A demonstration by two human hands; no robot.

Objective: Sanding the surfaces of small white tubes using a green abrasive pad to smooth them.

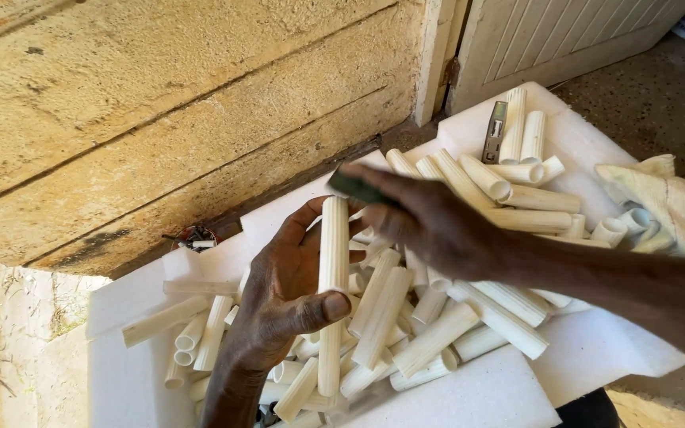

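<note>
Ribbed tube (332, 293): upright in the picture, long axis running toward and away from the person, above the pile of tubes (430, 333).
Left hand (287, 289): clamped round the tube's middle, thumb across its front.
Right hand (430, 226): pinching a dark green pad (356, 188) at the tube's far end (blurred).
White board (572, 143): beneath the pile.

Cream, lengthwise-ribbed plastic tube (332, 293) sits in the left hand (283, 297), its fluting fine and even; the right hand (430, 226) pinches a small dark green flat pad (358, 189); beneath, a heap of ribbed cream tube pieces (438, 333), all the same pale ivory with hollow white ends; the bench (469, 396) is plain white foam sheet; a crumpled pale yellow cloth (675, 202) at the edge; the rough plastered wall (160, 103) glows sandy yellow; a grey-and-black slim tool (495, 131) among tubes.
</note>
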